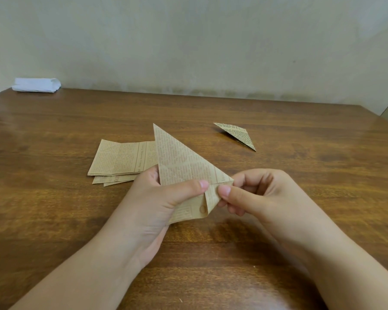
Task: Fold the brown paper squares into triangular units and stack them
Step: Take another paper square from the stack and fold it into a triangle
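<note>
- The left hand (157, 198) comes in from 7 o'clock and holds the brown paper (179, 166) above the wooden table (54, 209); its thumb lies across the front of the sheet, and its fingers curl behind the sheet's left edge.
- The right hand (255, 195) comes in from 5 o'clock; its thumb and curled fingers pinch the paper's right corner, with the thumb tip just beside the left thumb tip.
- The paper, printed with newspaper text, is folded to a triangle with its long point rising toward 12 o'clock; a lower flap bends toward the viewer between the two hands.
- Behind the left hand, at 10 o'clock from the held sheet, lies a stack of flat brown paper squares (119, 159), fanned slightly at its near edge.
- At 2 o'clock, well apart, one folded triangular unit (238, 134) rests on the table.
- Far off at 10 o'clock, near the wall (211, 41), sits a folded white cloth (36, 85).
</note>
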`<action>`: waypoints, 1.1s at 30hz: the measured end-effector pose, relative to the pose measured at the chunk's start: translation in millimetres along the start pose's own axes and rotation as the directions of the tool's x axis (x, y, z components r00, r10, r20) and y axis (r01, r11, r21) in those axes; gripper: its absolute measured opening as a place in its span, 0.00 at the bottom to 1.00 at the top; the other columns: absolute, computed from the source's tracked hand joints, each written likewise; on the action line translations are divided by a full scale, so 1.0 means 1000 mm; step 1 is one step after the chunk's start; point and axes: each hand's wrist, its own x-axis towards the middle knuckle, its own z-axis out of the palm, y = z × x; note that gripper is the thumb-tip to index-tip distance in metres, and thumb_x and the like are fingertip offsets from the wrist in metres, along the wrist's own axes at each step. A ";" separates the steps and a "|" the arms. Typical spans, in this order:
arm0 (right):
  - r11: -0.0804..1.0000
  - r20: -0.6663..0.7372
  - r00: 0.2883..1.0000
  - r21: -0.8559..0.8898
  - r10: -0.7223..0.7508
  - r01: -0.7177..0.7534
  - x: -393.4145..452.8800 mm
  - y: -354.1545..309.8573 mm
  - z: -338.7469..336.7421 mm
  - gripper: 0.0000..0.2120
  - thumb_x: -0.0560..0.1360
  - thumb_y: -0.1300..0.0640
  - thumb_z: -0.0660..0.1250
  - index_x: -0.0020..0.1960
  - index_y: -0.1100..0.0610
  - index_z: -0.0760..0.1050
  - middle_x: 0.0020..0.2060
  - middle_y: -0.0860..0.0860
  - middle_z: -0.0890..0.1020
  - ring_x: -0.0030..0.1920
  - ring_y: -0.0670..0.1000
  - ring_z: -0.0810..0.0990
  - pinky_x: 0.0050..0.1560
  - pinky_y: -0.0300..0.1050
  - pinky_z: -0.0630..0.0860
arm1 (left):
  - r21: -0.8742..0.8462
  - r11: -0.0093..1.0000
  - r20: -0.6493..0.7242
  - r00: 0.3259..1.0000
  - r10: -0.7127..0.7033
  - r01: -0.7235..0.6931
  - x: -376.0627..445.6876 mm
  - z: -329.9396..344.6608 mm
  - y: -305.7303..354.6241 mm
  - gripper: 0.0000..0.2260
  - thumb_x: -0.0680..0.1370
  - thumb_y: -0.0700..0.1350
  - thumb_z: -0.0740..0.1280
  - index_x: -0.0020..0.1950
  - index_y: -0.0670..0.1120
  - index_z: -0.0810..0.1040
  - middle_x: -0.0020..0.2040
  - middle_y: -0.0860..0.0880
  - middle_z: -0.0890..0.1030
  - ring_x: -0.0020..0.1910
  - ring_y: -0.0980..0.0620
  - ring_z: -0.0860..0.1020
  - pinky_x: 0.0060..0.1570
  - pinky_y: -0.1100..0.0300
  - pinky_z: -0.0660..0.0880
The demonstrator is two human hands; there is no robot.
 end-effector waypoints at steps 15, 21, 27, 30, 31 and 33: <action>1.000 0.010 1.000 0.023 0.019 -0.019 0.000 0.000 -0.001 0.09 0.71 0.62 0.70 0.37 0.67 0.80 0.29 0.54 0.80 0.30 0.42 0.75 0.34 0.32 0.72 | -0.014 1.000 0.017 1.000 0.000 0.000 0.001 -0.001 0.000 0.16 0.64 0.35 0.72 0.51 0.40 0.80 0.45 0.41 0.85 0.44 0.44 0.84 0.39 0.57 0.82; 1.000 -0.003 1.000 0.000 0.022 -0.022 -0.001 0.000 -0.001 0.09 0.71 0.61 0.71 0.36 0.66 0.80 0.27 0.51 0.80 0.30 0.42 0.75 0.34 0.32 0.72 | 0.019 1.000 0.025 1.000 0.004 -0.004 0.001 -0.001 -0.001 0.18 0.63 0.36 0.73 0.53 0.40 0.80 0.46 0.41 0.85 0.47 0.43 0.84 0.48 0.50 0.79; 0.998 -0.031 0.999 -0.052 0.029 -0.031 -0.001 0.000 0.001 0.08 0.70 0.59 0.72 0.35 0.62 0.81 0.27 0.51 0.79 0.30 0.43 0.74 0.36 0.37 0.71 | 0.082 0.997 0.007 1.000 0.009 -0.009 0.002 -0.001 -0.002 0.19 0.62 0.35 0.75 0.53 0.38 0.81 0.46 0.41 0.85 0.48 0.43 0.84 0.53 0.46 0.78; 0.999 -0.058 0.998 -0.041 0.032 -0.035 -0.001 0.000 0.000 0.08 0.69 0.58 0.73 0.35 0.62 0.80 0.26 0.50 0.76 0.31 0.48 0.71 0.39 0.46 0.67 | 0.082 0.997 0.002 1.000 0.009 -0.009 0.001 -0.001 -0.002 0.20 0.61 0.36 0.77 0.52 0.39 0.81 0.46 0.42 0.85 0.48 0.44 0.84 0.51 0.48 0.78; 0.999 -0.059 0.998 -0.027 0.033 -0.035 -0.001 0.000 0.000 0.08 0.69 0.59 0.73 0.35 0.63 0.79 0.26 0.50 0.76 0.31 0.48 0.70 0.39 0.47 0.67 | 0.080 0.997 0.004 1.000 0.012 -0.012 0.001 -0.001 -0.002 0.20 0.61 0.35 0.77 0.52 0.39 0.81 0.46 0.42 0.85 0.48 0.44 0.84 0.50 0.49 0.78; 0.999 -0.046 0.998 0.002 0.036 -0.036 -0.001 -0.001 0.000 0.07 0.69 0.60 0.73 0.35 0.63 0.79 0.26 0.51 0.76 0.29 0.46 0.71 0.37 0.42 0.68 | 0.071 0.997 0.004 1.000 0.013 -0.013 0.001 0.000 -0.002 0.20 0.61 0.36 0.75 0.52 0.39 0.81 0.46 0.42 0.85 0.47 0.44 0.84 0.50 0.49 0.78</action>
